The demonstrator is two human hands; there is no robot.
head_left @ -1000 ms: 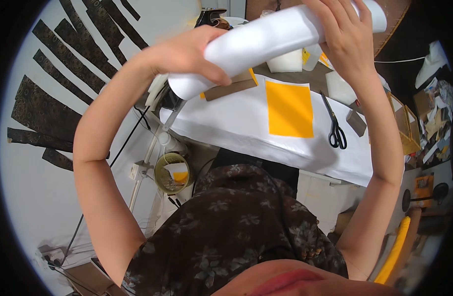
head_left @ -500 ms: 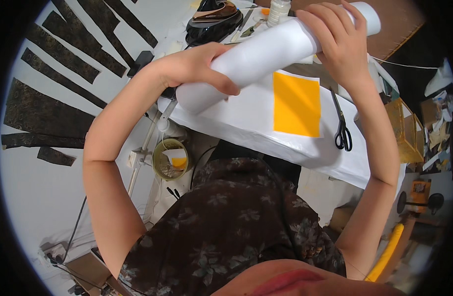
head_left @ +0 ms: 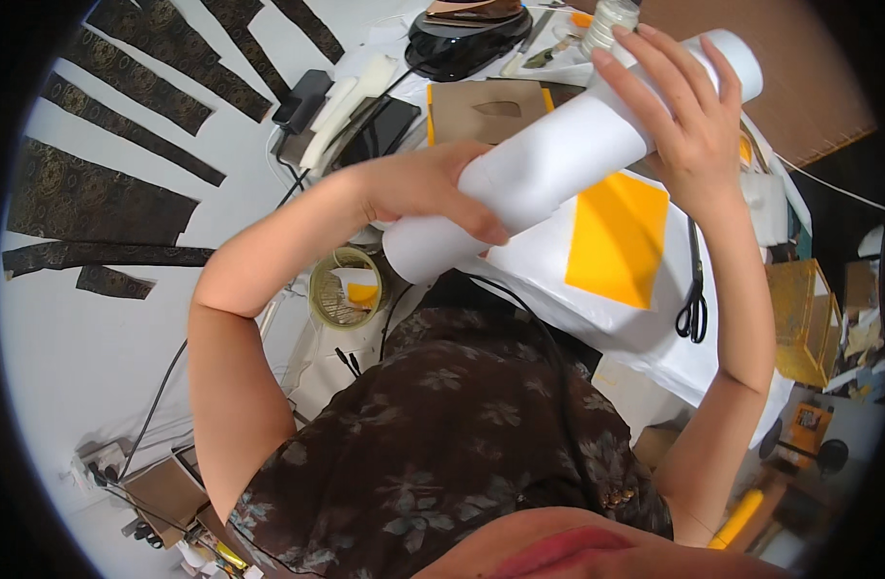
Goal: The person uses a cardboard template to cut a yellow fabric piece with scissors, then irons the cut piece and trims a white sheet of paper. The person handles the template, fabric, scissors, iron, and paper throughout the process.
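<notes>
A thick white roll (head_left: 558,164), smooth like rolled paper or sheeting, is held up at a slant over the table, its right end higher in the picture. My left hand (head_left: 442,188) wraps round its lower left part, thumb on the near side. Near the other end, my right hand (head_left: 688,121) grips it from above with its fingers over the top. Beneath lies a yellow rectangular sheet (head_left: 621,241) on a white covering (head_left: 539,256). Black-handled scissors (head_left: 692,314) rest to the right of the sheet.
Behind the roll are a brown panel with yellow edges (head_left: 481,111), a black iron (head_left: 466,43) and a clear jar (head_left: 611,21). Dark patterned strips (head_left: 143,82) spread over the left surface. A bin with scraps (head_left: 349,289) stands below the table edge; a yellow box (head_left: 799,318) is at right.
Both hands have shifted the white roll to the right and slightly nearer. The view has moved too, and the brown panel behind the roll has come into sight.
</notes>
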